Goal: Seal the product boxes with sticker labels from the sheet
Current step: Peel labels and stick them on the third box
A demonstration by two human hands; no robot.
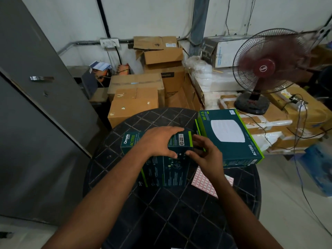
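- The left hand (159,141) lies over the top of a dark green product box (158,159), fingers spread and bent down over its far edge, thumb pressed against the near face, so the hand grips the box.
- The right hand (206,155) is at the box's right end, fingers curled inward and touching that end beside the left thumb. Whether a sticker sits under the fingertips cannot be told.
- The held box stands on its edge on the bench (179,212), directly under both hands. Its top panel reads "Omada AC1350", with a green stripe along the edges.
- Just below the right wrist, a sticker sheet (203,182) lies flat on the bench: white with rows of small red-outlined labels. The right forearm covers part of it.
- Beyond the right hand, a second box (231,137) of the same kind lies flat at the bench's far right edge, showing a white round device and the words "Wi-Fi 5" and "AC1350".
- The bench is round, black, with a diamond grid pattern.
- Further out behind the hands are stacked cardboard cartons (134,101). To the far right a maroon table fan (265,69) stands on wrapped packages. A grey door (36,105) stands to the left.
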